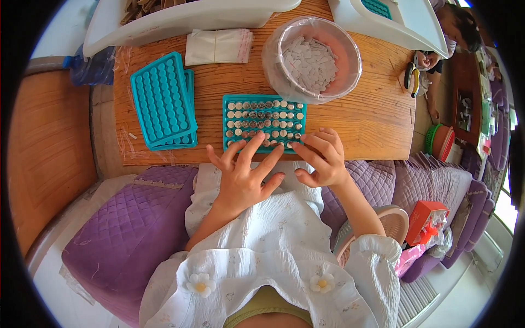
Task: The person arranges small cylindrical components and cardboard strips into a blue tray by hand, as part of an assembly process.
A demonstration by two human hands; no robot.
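A teal tray (pixel 240 98) lies near the table's front edge, in front of me. Rows of small round pieces (pixel 253 115) sit in its round pockets, some pale and some shiny metal. My left hand (pixel 239 177) has its fingers spread over the near rows, with fingertips on or just above the pieces; I cannot tell which. Over the tray's near right corner, my right hand (pixel 326 163) rests with bent fingers apart and the index fingertip at the end pieces. Nothing shows in either hand. Parts of the near rows are hidden under my fingers.
Two or more teal trays (pixel 161 101) lie stacked at left. Behind are a banded bundle of clear bags (pixel 216 46) and a lined pink bucket (pixel 350 63) of flat white pieces. Yellow-and-black-handled pliers or scissors (pixel 416 82) lie at the right edge, near another person (pixel 459 27).
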